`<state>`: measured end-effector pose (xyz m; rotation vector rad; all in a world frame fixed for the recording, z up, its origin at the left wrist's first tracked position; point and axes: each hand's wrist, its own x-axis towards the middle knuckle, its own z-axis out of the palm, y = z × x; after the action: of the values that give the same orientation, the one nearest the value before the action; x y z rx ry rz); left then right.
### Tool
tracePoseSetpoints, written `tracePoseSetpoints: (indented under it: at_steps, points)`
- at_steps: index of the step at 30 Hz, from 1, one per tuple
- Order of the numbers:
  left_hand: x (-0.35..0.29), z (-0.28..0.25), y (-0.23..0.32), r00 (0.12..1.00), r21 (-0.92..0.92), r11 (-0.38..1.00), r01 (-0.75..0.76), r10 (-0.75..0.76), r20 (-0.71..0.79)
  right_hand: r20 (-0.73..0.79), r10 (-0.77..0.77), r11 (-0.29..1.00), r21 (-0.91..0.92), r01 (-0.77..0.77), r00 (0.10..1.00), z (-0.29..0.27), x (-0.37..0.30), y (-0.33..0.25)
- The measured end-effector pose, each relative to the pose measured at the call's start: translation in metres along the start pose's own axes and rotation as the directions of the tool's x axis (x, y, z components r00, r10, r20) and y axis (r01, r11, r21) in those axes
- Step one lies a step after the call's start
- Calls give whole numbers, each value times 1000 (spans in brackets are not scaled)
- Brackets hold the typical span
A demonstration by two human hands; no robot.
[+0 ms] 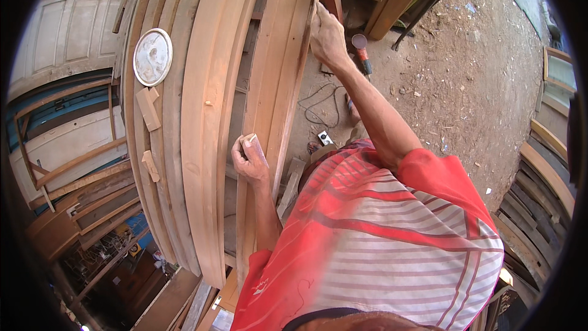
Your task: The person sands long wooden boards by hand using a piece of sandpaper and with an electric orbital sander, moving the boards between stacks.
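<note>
A long wooden board point(272, 64) with a raised strip along its face runs away from me, lying across the supports. On its far right edge, my right hand point(327, 34) is closed, fingers wrapped over the rim; something dark and thin shows at the fingertips, too small to name. Nearer to me, my left hand point(248, 162) pinches a small folded piece of sandpaper point(254, 146) beside the board's left side. Part of that piece is hidden by the fingers.
Several long planks point(211, 110) lie to the left, with a round white lid point(153, 57) and small wood offcuts point(148, 109) on them. An angle grinder point(362, 52) and its cord point(318, 101) are on the dirt floor point(453, 79). Stacked timber point(527, 220) stands at the right.
</note>
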<state>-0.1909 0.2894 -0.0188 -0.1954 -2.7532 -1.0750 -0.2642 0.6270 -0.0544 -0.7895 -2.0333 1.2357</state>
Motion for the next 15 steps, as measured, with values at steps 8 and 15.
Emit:
tracePoseSetpoints:
  at_steps: [8,15]
  points:
    - [-4,2,-3,999,-29,998,49,-49,16,52,15,997,-74,-11,999,-8,53,11]
    - [-7,0,-6,999,18,999,-35,34,11,62,148,988,-45,-145,987,-11,59,-2]
